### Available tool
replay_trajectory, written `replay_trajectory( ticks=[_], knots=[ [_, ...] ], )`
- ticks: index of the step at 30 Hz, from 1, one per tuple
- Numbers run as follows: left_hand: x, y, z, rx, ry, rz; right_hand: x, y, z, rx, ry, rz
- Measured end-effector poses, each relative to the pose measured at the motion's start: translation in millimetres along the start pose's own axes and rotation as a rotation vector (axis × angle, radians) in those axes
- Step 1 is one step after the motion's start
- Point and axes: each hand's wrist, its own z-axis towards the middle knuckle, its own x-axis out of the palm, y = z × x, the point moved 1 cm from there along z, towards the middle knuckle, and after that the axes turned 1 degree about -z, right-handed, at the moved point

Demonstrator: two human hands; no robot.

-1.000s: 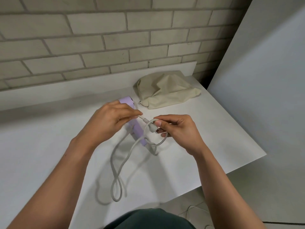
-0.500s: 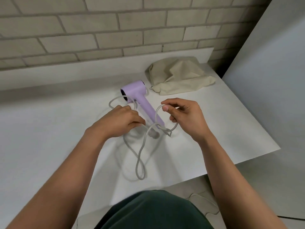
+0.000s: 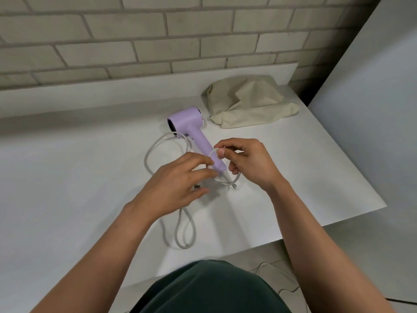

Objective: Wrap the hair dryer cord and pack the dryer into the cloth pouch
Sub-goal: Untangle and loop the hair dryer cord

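A lilac hair dryer [image 3: 189, 125] lies on the white table [image 3: 67, 177], its handle pointing toward me. Its grey-white cord [image 3: 155, 145] loops to the left of the head and trails down in a long loop near the table's front edge. My right hand [image 3: 248, 163] pinches a small loop of cord over the end of the handle. My left hand [image 3: 178, 184] hovers just left of it with fingers stretched toward the cord by the handle's end; the plug is partly hidden beneath it. The beige cloth pouch [image 3: 250, 102] lies crumpled behind the dryer, to the right.
A brick wall [image 3: 158, 37] with a white ledge runs along the back of the table. A pale panel [image 3: 372, 109] stands at the right, just past the table's edge. Below the front edge lies tiled floor.
My left hand has opened and slid down toward the handle's end, uncovering the dryer's head. A cord loop now lies left of the dryer. The right hand keeps its pinched loop.
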Motion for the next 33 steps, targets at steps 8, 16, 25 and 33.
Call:
replay_trajectory(
  ticks=[8,16,25,33],
  knots=[
    [7.2,9.3,16.2,0.084,-0.027,0.137,1.5,-3.7,2.0,0.042,0.019,-0.015],
    [-1.2,-0.6,32.9,-0.082,0.007,-0.002,-6.4,10.6,-26.0,-0.305,-0.103,-0.298],
    [-5.7,-12.1,39.1,-0.418,0.074,-0.299,-5.5,0.1,-28.3,-0.398,-0.086,-0.647],
    [-8.8,-10.1,40.2,-0.602,0.032,-0.614,8.2,-0.7,-23.3,-0.555,-0.182,-0.808]
  ],
)
